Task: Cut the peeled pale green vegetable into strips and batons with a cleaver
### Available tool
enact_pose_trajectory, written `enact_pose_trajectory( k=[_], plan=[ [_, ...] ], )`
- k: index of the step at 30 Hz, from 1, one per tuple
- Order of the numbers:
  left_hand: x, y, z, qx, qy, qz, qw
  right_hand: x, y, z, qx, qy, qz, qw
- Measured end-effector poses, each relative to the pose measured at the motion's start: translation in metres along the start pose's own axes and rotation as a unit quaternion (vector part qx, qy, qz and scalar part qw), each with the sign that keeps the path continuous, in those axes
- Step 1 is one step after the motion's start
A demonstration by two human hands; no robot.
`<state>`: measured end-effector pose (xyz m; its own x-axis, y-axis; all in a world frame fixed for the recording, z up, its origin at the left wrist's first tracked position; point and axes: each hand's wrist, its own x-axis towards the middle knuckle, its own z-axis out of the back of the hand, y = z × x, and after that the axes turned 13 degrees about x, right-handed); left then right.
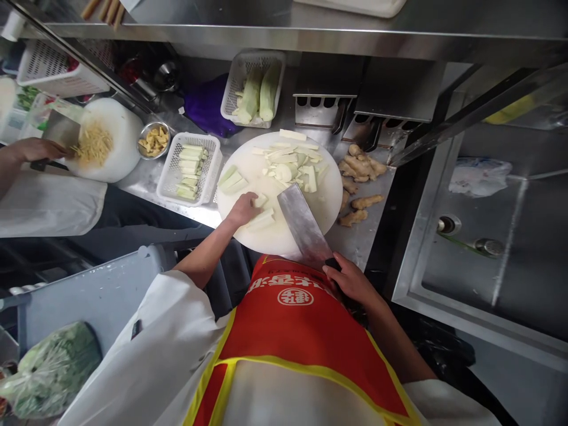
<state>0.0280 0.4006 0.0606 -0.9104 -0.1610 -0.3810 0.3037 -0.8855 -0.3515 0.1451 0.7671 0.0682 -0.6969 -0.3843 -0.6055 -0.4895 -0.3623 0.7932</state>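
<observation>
Pale vegetable chunk (261, 220) at the cutting board's (331, 198) near edge lies pinned under the curled fingers of the left hand (243, 208), mid-slicing I'd judge, the cleaver (304, 228) right of it gripped in the closed right hand (350, 278), so fingertips want tucking.

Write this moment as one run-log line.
left hand holds vegetable piece | right hand grips cleaver over board | ginger beside board

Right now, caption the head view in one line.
Left hand touches pale vegetable pieces on round cutting board; right hand grips cleaver.
</observation>
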Motion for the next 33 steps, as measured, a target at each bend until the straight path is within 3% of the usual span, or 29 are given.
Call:
enact_pose_trajectory(
  k=[5,9,11,17,19,22,27,33],
  plan=[
    [-0.002,-0.002,0.004,-0.008,-0.012,-0.008,1.0,0.0,0.002,0.0,0.011,0.02,0.0,1.0],
    [-0.003,-0.001,0.006,0.039,0.035,-0.039,0.998,0.0,0.008,-0.001,0.021,0.03,0.009,0.999],
    [-0.003,0.001,0.006,0.074,0.008,-0.068,0.995,0.0,0.01,-0.001,0.024,0.033,0.007,0.999],
    [-0.019,0.006,0.003,0.182,-0.142,-0.168,0.958,0.0,0.009,-0.001,0.022,0.031,0.021,0.999],
    [-0.033,0.007,-0.004,0.169,-0.155,-0.217,0.949,0.001,0.009,-0.001,0.011,0.026,0.032,0.999],
    [-0.055,0.01,-0.019,0.159,-0.129,-0.276,0.939,0.001,0.009,-0.002,-0.002,0.025,0.038,0.999],
    [-0.07,0.015,-0.042,0.198,-0.149,-0.236,0.94,0.002,0.014,-0.003,-0.016,0.024,0.054,0.998],
    [-0.07,0.012,-0.039,0.173,-0.158,-0.199,0.951,0.001,0.017,-0.003,0.02,0.049,0.048,0.997]
  ],
)
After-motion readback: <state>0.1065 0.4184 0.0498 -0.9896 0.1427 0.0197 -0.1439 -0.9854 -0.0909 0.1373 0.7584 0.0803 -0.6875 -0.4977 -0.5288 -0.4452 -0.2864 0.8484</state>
